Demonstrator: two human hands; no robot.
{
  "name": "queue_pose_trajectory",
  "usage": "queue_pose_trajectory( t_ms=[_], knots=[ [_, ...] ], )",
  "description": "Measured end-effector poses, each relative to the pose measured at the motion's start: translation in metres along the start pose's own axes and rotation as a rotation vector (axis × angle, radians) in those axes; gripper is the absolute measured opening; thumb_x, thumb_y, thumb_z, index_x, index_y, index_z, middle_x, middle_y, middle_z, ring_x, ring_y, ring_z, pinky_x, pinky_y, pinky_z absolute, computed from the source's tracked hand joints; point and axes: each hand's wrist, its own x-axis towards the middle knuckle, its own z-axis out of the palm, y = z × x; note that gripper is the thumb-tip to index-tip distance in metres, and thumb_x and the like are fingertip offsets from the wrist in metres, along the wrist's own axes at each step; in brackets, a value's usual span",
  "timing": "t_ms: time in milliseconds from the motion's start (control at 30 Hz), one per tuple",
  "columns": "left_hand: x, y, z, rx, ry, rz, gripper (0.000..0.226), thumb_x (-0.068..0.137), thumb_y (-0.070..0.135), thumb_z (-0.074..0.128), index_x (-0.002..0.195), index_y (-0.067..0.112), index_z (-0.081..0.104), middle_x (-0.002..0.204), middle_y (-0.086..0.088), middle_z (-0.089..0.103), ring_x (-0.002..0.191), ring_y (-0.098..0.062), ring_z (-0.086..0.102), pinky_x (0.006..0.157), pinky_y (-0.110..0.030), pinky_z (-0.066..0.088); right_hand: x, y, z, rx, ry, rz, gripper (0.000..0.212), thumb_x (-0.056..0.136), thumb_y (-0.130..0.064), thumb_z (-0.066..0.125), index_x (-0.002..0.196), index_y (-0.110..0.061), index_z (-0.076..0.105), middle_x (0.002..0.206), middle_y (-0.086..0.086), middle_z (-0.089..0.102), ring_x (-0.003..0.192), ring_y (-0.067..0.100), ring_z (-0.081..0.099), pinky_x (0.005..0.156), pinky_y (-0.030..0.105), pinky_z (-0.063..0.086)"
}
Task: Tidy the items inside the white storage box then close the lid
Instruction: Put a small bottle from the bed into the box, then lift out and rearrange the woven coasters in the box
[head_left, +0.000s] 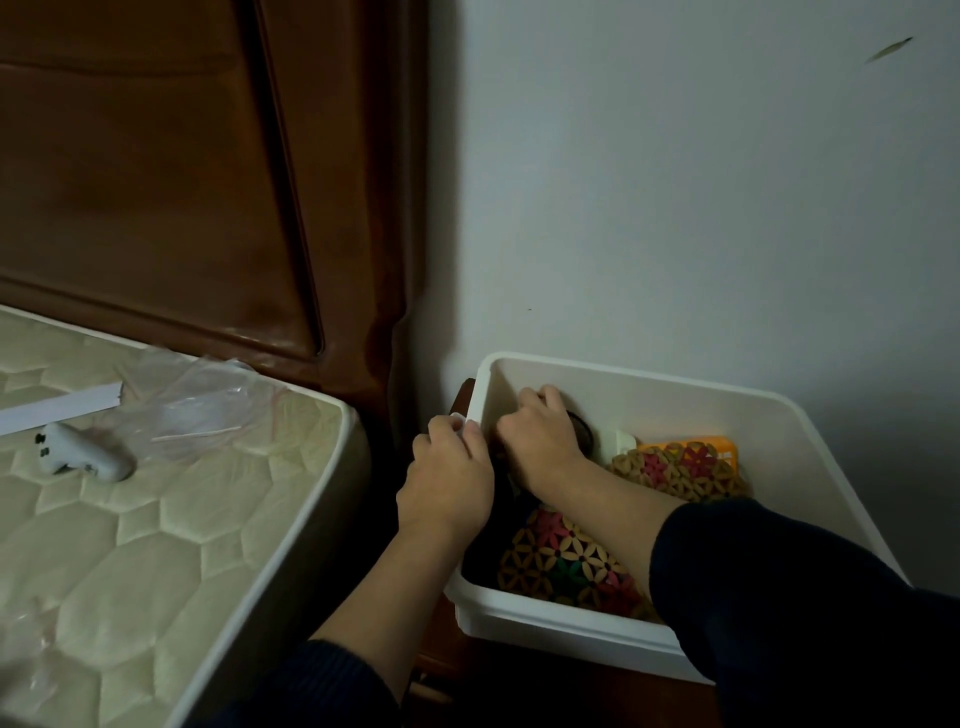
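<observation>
The white storage box (727, 410) stands open against the wall at the lower right, no lid in view. My left hand (449, 483) grips the box's left rim near its back corner. My right hand (540, 441) reaches inside at the back left, fingers curled on a dark round object (584, 434) that is mostly hidden. Two colourful woven flower-pattern mats lie in the box, one at the front (563, 566) and one at the right (680, 470). An orange basket (722, 447) and a small white piece (623, 441) sit behind the right mat.
A bare quilted mattress (156, 519) fills the left, close to the box. On it lie a white game controller (83, 454), clear plastic wrap (208, 410) and a white strip (57, 408). A dark wooden headboard (182, 182) rises behind. The box rests on a dark wooden stand (519, 686).
</observation>
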Motion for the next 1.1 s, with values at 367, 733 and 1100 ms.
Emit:
queue_pose_trajectory(
  t_ms=[367,733,1100],
  knots=[
    [0.001,-0.001,0.000,0.024,-0.004,0.002,0.045,0.110,0.048,0.028,0.144,0.023,0.044,0.136,-0.007,0.052,0.115,-0.026,0.058,0.092,-0.045,0.049,-0.002,0.009,0.007,0.100,0.115,-0.031,0.011,0.094,-0.035,0.067,0.092,-0.026,0.073,0.098,0.000,0.069,0.111,0.024,0.050,0.102,0.037,0.033],
    [-0.029,0.007,-0.009,0.416,0.332,0.297,0.026,0.103,0.033,0.052,0.121,0.017,0.061,0.121,-0.010,0.058,0.106,-0.029,0.056,0.086,-0.044,0.052,-0.091,0.082,-0.034,0.536,0.356,0.179,0.017,0.094,-0.045,0.066,0.085,-0.031,0.063,0.084,-0.017,0.063,0.086,0.008,0.054,0.079,0.032,0.044],
    [-0.062,0.017,0.030,0.638,-0.063,0.465,0.038,0.095,0.021,0.055,0.133,0.024,0.056,0.132,-0.001,0.060,0.127,-0.021,0.053,0.128,-0.043,0.019,-0.192,0.096,0.009,0.835,-0.139,0.486,0.058,0.088,-0.047,0.079,0.138,-0.029,0.057,0.134,-0.006,0.059,0.120,0.016,0.060,0.099,0.035,0.053]
  ],
)
